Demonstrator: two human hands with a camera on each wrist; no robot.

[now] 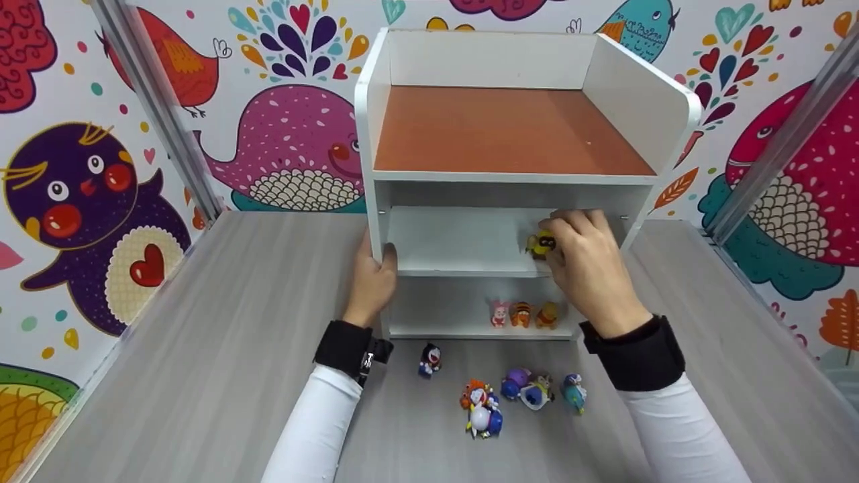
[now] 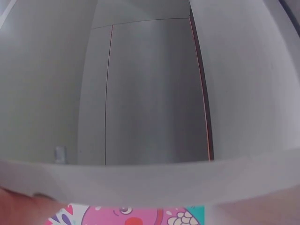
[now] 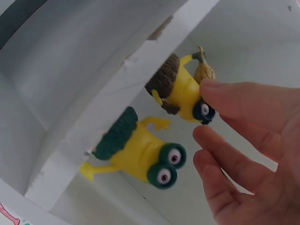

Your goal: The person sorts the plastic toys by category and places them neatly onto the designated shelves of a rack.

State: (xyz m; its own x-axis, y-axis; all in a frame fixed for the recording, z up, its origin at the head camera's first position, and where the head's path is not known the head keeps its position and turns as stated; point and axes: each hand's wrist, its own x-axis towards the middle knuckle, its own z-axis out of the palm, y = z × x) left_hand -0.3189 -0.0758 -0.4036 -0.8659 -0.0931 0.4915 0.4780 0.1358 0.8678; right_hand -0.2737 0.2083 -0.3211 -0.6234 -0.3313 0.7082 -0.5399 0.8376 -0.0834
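My left hand grips the left side panel of a white toy shelf, thumb at its front edge. In the left wrist view that hand's finger lies along a pale edge. My right hand reaches into the middle level and holds a yellow minion figure with a brown skirt and dark goggles, thumb and index fingertip at its head. Beside it stands a second minion figure in green, hidden behind my hand in the head view.
On the bottom level stand a pink piglet figure, a striped tiger figure and a yellow bear figure. Several figures lie on the grey table in front, including a dark one and a teal one. Patterned walls stand around.
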